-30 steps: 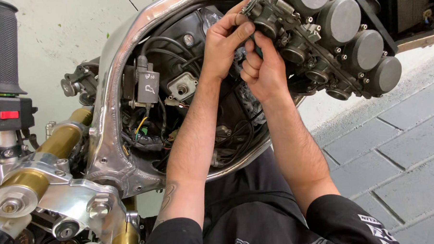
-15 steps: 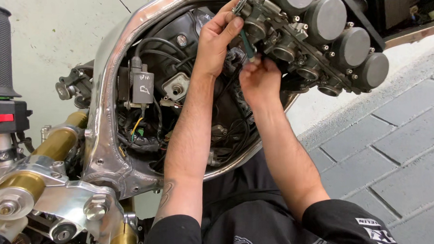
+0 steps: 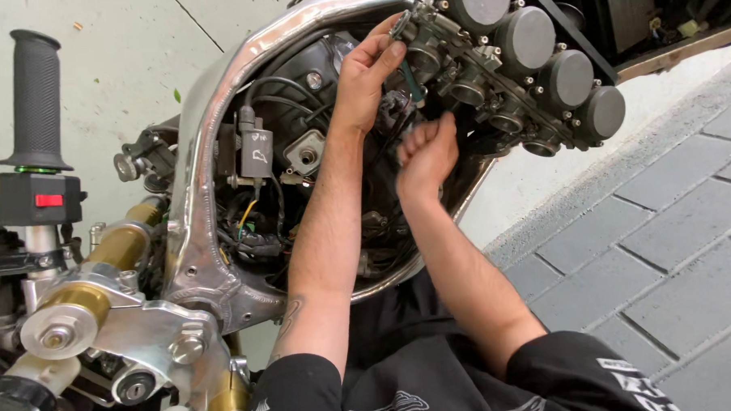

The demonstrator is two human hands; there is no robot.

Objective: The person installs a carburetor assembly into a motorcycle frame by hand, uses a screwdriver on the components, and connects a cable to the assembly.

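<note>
Where the polished aluminium frame curves through the centre of the picture, one bank of carburetors sits at the upper right, tilted and raised above the frame opening. Four round grey caps run in a diagonal row along it, from top centre down toward the right. Below the caps, at least three open throats face downward and left; a fourth cannot be confirmed.

Two bare hands are in view, both belonging to the person. One left hand reaches up from lower centre with the forearm nearly vertical. Its fingers are bent and its thumb pressed against the left end of the carburetor bank, gripping the body there. One right hand lies just below and right of it, closed into a fist with knuckles toward the camera. A dark green slender tool shaft rises from the fist toward the carburetor underside; the tip is hidden.

Inside the frame opening, upper centre-left, one grey ignition coil stands upright among black cables. One black handlebar grip stands at the upper left, with one red switch below it. Two gold fork tubes cross the lower left. Grey paving blocks fill the right.
</note>
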